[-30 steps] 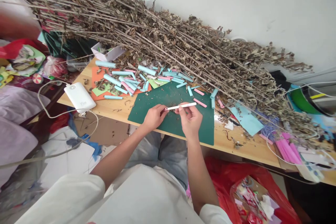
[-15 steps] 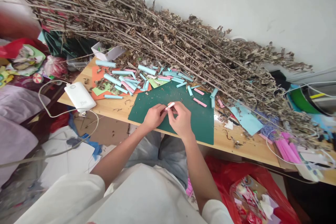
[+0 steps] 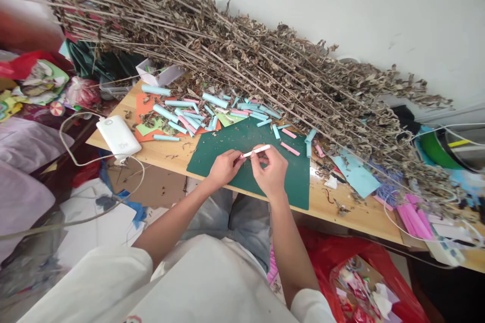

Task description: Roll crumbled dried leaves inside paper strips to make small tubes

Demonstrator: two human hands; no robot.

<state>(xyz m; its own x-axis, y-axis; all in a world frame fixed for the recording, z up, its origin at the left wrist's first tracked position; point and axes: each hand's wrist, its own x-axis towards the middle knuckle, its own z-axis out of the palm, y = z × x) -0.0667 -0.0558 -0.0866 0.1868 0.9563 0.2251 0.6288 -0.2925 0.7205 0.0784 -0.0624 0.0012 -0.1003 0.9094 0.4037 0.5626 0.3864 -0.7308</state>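
Observation:
A slim white stick (image 3: pixel 260 150), whose exact kind I cannot make out, spans the gap between my hands above the green cutting mat (image 3: pixel 291 181). My left hand (image 3: pixel 224 167) pinches its left end, where a small reddish spot shows. My right hand (image 3: pixel 271 169) grips the stick nearer its right end, thumb and fingertips closed on it. Just beyond the mat lie several rolled light-blue paper tubes (image 3: pixel 214 100) and thinner pink paper tubes (image 3: pixel 290 149).
A large bundle of dried stalks (image 3: pixel 235 55) covers the table's back. A white power bank (image 3: pixel 118 136) with a cable lies at left. Right are a light-blue sheet (image 3: pixel 356 171) and pink rolls (image 3: pixel 415 219). A red plastic bag (image 3: pixel 397 282) holds scraps below.
My right hand has moved a little right, away from my left hand. More of the white stick now shows between them, lying nearer to level.

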